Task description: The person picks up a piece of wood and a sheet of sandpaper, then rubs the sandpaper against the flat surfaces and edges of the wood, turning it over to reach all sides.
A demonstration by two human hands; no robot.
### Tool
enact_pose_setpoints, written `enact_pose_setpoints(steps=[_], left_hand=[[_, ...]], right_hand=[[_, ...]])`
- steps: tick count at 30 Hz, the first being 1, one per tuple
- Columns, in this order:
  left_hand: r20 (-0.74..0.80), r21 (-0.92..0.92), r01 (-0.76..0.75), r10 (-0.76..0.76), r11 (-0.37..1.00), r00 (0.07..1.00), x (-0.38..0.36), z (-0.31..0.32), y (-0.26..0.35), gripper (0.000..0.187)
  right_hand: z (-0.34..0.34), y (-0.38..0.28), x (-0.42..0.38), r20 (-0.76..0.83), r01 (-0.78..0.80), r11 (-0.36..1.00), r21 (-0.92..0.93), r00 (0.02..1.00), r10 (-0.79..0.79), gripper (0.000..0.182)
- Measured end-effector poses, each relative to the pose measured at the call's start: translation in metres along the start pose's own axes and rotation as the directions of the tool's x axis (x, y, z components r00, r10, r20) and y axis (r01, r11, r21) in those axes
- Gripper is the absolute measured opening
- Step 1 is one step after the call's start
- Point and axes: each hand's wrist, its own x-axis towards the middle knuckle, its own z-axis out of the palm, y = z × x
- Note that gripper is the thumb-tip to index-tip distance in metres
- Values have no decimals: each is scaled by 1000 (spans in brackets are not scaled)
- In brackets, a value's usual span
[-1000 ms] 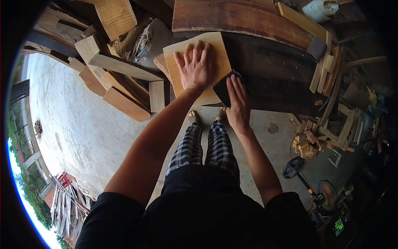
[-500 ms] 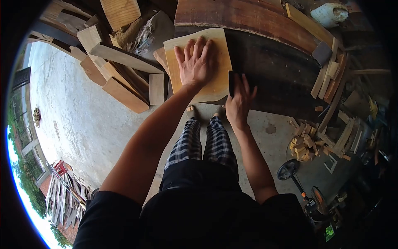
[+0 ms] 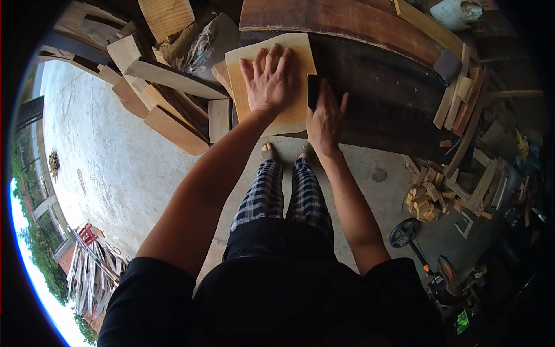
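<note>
A pale yellow wooden board (image 3: 296, 92) with rounded corners lies flat on a dark wooden workbench (image 3: 376, 104). My left hand (image 3: 269, 84) rests on top of it, palm down and fingers spread. At the board's right edge, my right hand (image 3: 325, 118) presses a flat black sanding block (image 3: 313, 91) against the side. Its fingers lie straight along the block, which hides the edge behind it; the block's far face cannot be seen.
Stacked wood offcuts (image 3: 173, 81) stand left of the board. A thick brown plank (image 3: 341, 26) lies across the back. On the right are thin wood strips (image 3: 462, 92), a dark grey pad (image 3: 448, 66) and, on the floor, a pile of small wood pieces (image 3: 428, 199).
My right hand has slid forward along the board's right edge with the black sanding block. My left hand keeps its place on the board, and the view has shifted slightly.
</note>
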Motion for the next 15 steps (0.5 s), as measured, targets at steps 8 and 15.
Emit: enact_pose_setpoints(steps=[8,15], left_hand=[[-7,9,-28,29,1000,1000,4,8,-4,57],[-5,-14,-45,45,999,999,4,6,-3,57]], right_hand=[[-7,-2,-44,11,-81,995,62,997,81,73],[-10,-13,-64,30,14,998,-61,999,-12,71]])
